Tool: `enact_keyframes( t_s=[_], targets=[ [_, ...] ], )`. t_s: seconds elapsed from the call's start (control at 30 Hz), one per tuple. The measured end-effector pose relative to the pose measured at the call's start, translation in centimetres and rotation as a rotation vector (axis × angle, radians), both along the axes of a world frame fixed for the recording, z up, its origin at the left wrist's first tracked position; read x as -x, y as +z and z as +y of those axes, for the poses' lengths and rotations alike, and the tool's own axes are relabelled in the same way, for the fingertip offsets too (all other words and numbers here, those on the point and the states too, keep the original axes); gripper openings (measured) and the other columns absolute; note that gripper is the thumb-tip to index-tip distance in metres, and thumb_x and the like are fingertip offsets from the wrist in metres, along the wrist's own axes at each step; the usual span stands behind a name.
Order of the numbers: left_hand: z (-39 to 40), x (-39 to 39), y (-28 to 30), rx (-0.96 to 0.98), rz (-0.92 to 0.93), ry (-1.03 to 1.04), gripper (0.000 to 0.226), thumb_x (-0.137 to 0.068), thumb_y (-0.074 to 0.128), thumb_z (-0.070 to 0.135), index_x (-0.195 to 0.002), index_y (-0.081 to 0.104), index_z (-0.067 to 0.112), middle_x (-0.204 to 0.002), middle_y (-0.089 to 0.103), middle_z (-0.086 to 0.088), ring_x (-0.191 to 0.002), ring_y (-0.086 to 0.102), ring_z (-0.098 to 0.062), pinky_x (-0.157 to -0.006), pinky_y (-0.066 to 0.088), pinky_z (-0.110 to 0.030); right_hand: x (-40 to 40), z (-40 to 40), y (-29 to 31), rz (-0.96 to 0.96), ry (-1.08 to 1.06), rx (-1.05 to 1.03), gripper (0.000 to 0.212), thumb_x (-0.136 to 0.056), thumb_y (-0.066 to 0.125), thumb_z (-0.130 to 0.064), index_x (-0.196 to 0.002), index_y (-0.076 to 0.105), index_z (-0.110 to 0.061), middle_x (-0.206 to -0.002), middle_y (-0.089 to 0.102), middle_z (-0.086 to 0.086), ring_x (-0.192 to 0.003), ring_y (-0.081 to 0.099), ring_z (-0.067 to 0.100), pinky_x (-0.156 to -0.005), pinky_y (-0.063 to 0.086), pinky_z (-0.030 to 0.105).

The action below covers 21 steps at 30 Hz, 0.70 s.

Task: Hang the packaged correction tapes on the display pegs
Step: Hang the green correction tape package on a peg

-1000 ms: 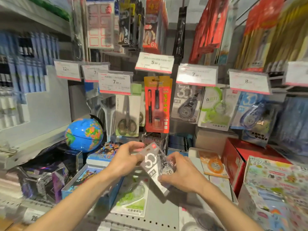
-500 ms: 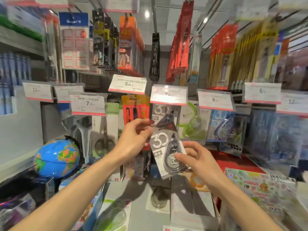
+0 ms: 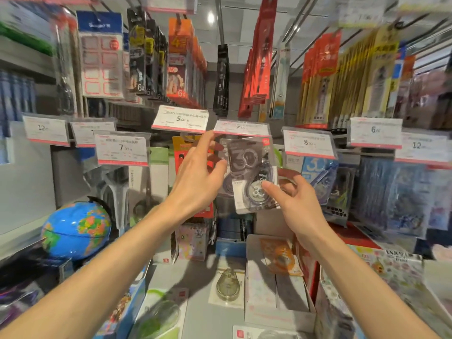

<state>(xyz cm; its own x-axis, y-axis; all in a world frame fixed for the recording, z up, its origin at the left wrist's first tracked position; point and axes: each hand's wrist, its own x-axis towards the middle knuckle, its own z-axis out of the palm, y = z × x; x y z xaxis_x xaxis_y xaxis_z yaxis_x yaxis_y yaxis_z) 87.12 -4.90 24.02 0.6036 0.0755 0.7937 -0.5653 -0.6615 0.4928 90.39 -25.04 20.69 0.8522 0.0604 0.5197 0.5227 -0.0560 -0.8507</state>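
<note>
Head view, both hands (image 3: 195, 184) (image 3: 297, 204) holding correction tape pack (image 3: 253, 174) under price tag (image 3: 242, 128)

Head view, close (facing pegs (image 3: 221, 25))

Both hands are holding a grey correction tape pack (image 3: 247, 172) up under the price tag (image 3: 242, 128): the left hand (image 3: 198, 182) is gripping its left edge, the right hand (image 3: 296, 204) is pinching its lower part.

A grey shelf (image 3: 200, 311) filled the lower centre of the frame, carrying a globe (image 3: 74, 232) at lower left, a loose tape pack (image 3: 227, 286) and a white box (image 3: 276, 304).
</note>
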Motion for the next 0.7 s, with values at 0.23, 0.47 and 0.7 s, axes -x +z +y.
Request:
enact_keyframes(
  t_s=[0.23,0.47,0.7],
  targets=[
    [0.1,-0.3,-0.2,-0.003,0.025,0.000,0.052,-0.096,0.054,0.024,-0.144,0.036,0.031,-0.124,0.061,0.011,-0.114,0.058,-0.016,-0.098,0.049,-0.049,-1.2,1.7,0.5,0.015,-0.032,-0.020,0.046,-0.087,0.076,-0.036,-0.126,0.052,-0.025,-0.112,0.070,-0.004,-0.097,0.068,0.005,-0.079,0.048,0.022],
    [0.2,-0.8,-0.6,-0.023,0.038,0.040,0.057,-0.097,0.054,0.021,-0.149,0.033,0.029,-0.128,0.057,0.011,-0.115,0.054,-0.013,-0.100,0.048,-0.045,-1.7,2.7,0.1,0.038,-0.038,-0.017,0.042,-0.090,0.074,-0.028,-0.124,0.051,-0.024,-0.106,0.073,0.003,-0.092,0.071,0.009,-0.086,0.054,0.028],
    [0.2,-2.2,-3.4,-0.001,0.203,-0.025,0.056,-0.099,0.051,0.019,-0.149,0.031,0.035,-0.128,0.062,0.005,-0.068,0.064,-0.005,-0.077,0.056,-0.026,-2.7,3.8,-0.7,0.066,-0.081,0.002,0.047,-0.089,0.074,-0.027,-0.128,0.048,-0.027,-0.115,0.069,0.006,-0.102,0.068,0.018,-0.087,0.054,0.032]
  ],
)
